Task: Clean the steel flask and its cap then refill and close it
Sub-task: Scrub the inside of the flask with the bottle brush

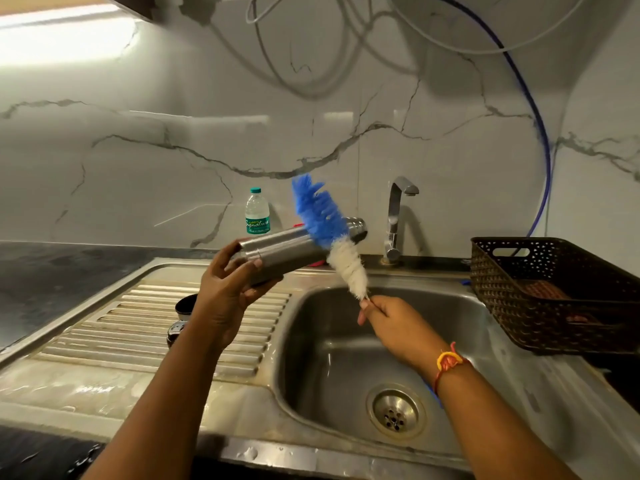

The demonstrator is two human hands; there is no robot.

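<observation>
Steel flask (284, 252): held in the air over the seam where the ribbed drainboard (138, 323) meets the sink basin (329, 341), touching neither
Flask axis: nearly level, long axis running from lower left to upper right; the base end sits in the left hand (225, 292), and the narrow neck end points right and a little upward, toward the chrome faucet (394, 220)
Flask mouth: faces away from the camera, so the opening cannot be seen; the neck end is partly covered by the bottle brush (332, 244)
Left hand: grasping the steel flask, thumb and fingers curled round its base end
Brush: outside the flask, crossing in front of its neck end; tilted, with the blue bristle tip up and to the left, the white bristles lower, and the thin handle down to the right
Right hand (391, 320): above the basin, pinching the brush handle between thumb and fingertips just below the white bristles
Bracelet (448, 362): yellow and red thread on the right wrist
Dark items (185, 305): two small round things on the drainboard, partly hidden behind the left forearm; whether either is the cap cannot be told
Water bottle (257, 213): clear plastic with a green label and teal cap, upright by the marble-patterned wall behind the flask
Basket (502, 282): dark brown perforated plastic, on the counter right of the basin
Drain strainer (396, 412): steel, set in the basin floor
Blue hose (545, 150): runs down the wall behind the basket
</observation>
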